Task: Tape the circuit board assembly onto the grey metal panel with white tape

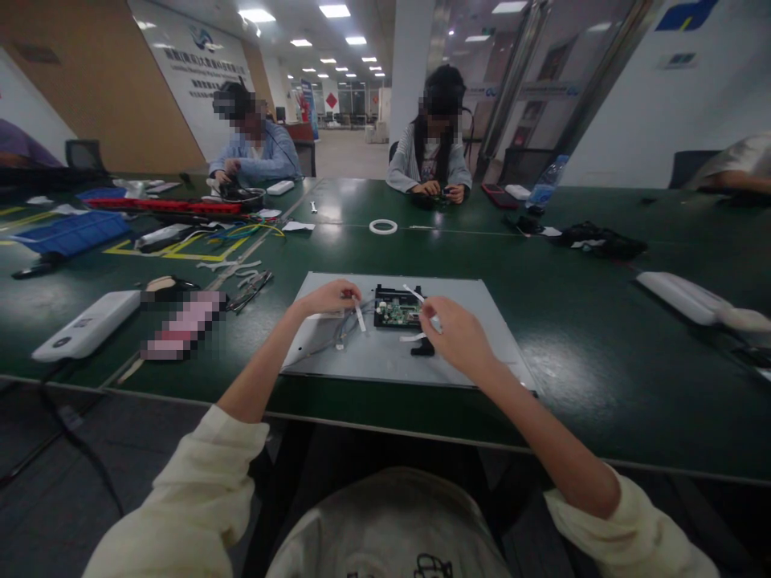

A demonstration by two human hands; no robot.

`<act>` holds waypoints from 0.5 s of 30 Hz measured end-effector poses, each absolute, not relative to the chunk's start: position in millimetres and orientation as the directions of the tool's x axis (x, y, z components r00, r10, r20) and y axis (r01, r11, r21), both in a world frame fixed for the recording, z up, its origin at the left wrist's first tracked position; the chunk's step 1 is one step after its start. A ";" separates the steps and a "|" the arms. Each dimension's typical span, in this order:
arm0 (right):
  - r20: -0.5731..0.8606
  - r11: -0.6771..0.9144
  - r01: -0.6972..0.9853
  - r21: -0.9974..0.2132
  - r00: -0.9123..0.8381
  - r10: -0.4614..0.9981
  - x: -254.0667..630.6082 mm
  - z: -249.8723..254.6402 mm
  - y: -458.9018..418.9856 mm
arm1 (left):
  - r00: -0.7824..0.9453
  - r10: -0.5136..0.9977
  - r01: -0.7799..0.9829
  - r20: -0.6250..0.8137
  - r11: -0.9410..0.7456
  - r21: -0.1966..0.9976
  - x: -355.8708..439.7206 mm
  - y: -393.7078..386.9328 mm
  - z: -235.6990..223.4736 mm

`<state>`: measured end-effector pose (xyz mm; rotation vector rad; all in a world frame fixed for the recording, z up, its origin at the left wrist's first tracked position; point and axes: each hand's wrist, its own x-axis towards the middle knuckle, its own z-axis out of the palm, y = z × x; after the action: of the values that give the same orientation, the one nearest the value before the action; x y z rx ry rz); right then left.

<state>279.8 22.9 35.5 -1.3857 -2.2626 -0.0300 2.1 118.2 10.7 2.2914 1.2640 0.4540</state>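
Note:
A flat grey panel [458, 297] lies on the table in front of me, bearing a green circuit board [397, 309] in a black frame. My left hand [328, 297] is pinched at the board's left side, and a white strip [361, 316] hangs from its fingertips. Thin grey cables [344, 327] run across the panel below that hand. Over the board's right edge, my right hand [461, 329] is closed on another white strip [412, 294], which points up and left. A small black part [423, 348] lies under the right hand, partly hidden by it.
A roll of white tape [383, 227] lies beyond the panel. To the left are wire cutters [250, 291], a white power bank [87, 325] and a blue bin [72, 233]. Two people sit across the table [337, 241]. A bottle [547, 185] stands at the far right.

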 end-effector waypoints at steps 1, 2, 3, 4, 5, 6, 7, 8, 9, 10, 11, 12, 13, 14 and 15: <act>0.424 0.544 0.811 -0.216 -0.424 0.800 270.7 37.6 21.9 | 0.496 0.865 0.706 0.070 -0.449 0.547 3.5 117.3 8.6; 0.433 0.608 0.770 -0.194 -0.489 0.757 260.8 38.0 21.0 | 0.465 0.880 0.720 0.096 -0.439 0.537 5.2 115.7 6.7; 0.434 0.671 0.724 -0.163 -0.557 0.707 250.5 36.6 20.1 | 0.429 0.894 0.736 0.132 -0.430 0.523 7.2 113.1 5.3; 0.429 0.724 0.677 -0.129 -0.620 0.657 240.3 33.6 19.4 | 0.395 0.901 0.751 0.177 -0.428 0.503 9.2 109.5 4.3; 0.418 0.765 0.637 -0.093 -0.673 0.611 230.5 29.3 18.7 | 0.369 0.900 0.765 0.231 -0.436 0.474 11.1 104.7 3.8; 0.405 0.790 0.609 -0.061 -0.709 0.578 221.6 24.2 18.1 | 0.361 0.889 0.776 0.280 -0.453 0.439 12.8 99.0 3.8; 0.393 0.801 0.598 -0.035 -0.729 0.561 214.0 18.8 17.6 | 0.368 0.873 0.781 0.320 -0.477 0.402 14.1 92.4 4.1; 0.386 0.801 0.599 -0.013 -0.735 0.557 207.8 13.8 17.4 | 0.378 0.858 0.784 0.348 -0.496 0.372 15.1 85.3 4.5; 0.383 0.794 0.608 0.006 -0.735 0.560 203.2 9.6 17.4 | 0.390 0.846 0.783 0.364 -0.513 0.352 15.6 77.8 5.0; 0.382 0.783 0.622 0.022 -0.729 0.568 200.0 6.6 17.9 | 0.400 0.837 0.780 0.373 -0.524 0.341 15.9 70.4 5.4; 0.381 0.771 0.636 0.034 -0.721 0.578 198.0 4.9 18.8 | 0.405 0.833 0.776 0.377 -0.531 0.339 15.9 63.3 5.7; 0.377 0.760 0.649 0.043 -0.715 0.589 197.0 4.4 20.2 | 0.408 0.831 0.772 0.379 -0.536 0.343 15.7 56.8 5.7; 0.370 0.751 0.658 0.051 -0.711 0.598 196.4 5.0 21.9 | 0.410 0.830 0.767 0.378 -0.538 0.350 15.5 51.2 5.5; 0.360 0.745 0.664 0.063 -0.711 0.604 196.0 6.3 24.0 | 0.409 0.832 0.763 0.375 -0.537 0.361 15.4 46.6 5.2; 0.345 0.741 0.667 0.079 -0.716 0.607 195.5 7.9 26.3 | 0.403 0.837 0.760 0.370 -0.532 0.374 15.4 42.9 4.9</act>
<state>195.5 26.3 7.9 -0.9936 -2.6451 -0.2860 15.4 42.9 4.9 2.5065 1.4370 0.7912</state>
